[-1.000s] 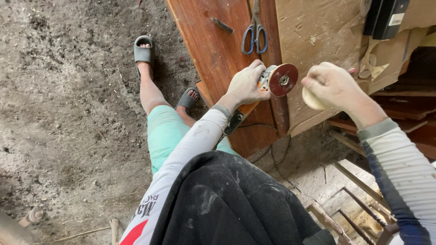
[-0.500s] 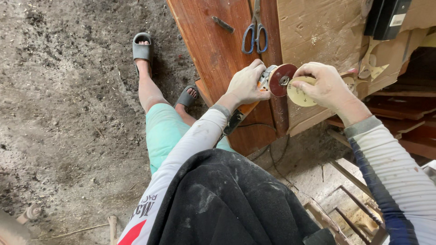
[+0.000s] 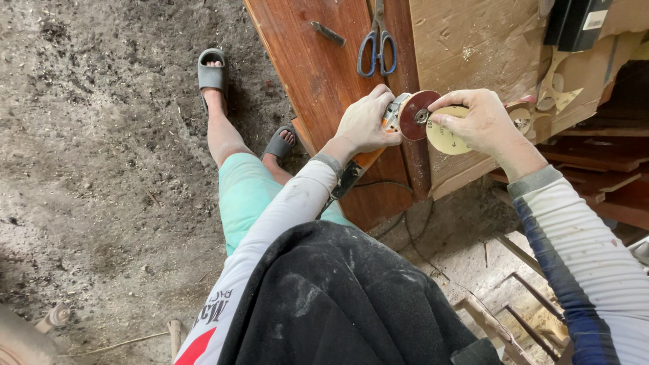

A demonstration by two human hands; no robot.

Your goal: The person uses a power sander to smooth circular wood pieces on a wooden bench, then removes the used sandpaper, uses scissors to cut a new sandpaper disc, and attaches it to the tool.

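Note:
My left hand grips the head of an orange angle grinder, its dark red disc facing up over a red-brown wooden board. My right hand holds a round pale-yellow sanding sheet against the disc's right edge, with a fingertip on the centre nut of the disc. The grinder's body and black cord run down toward my lap.
Blue-handled scissors and a small dark metal tool lie on the board. Cut cardboard scraps and a black box sit at the right. My sandalled feet rest on the dirt floor. Metal rods lie below right.
My right hand has moved left with the yellow sheet, from apart from the grinder to touching the red disc. The left hand has held the grinder still.

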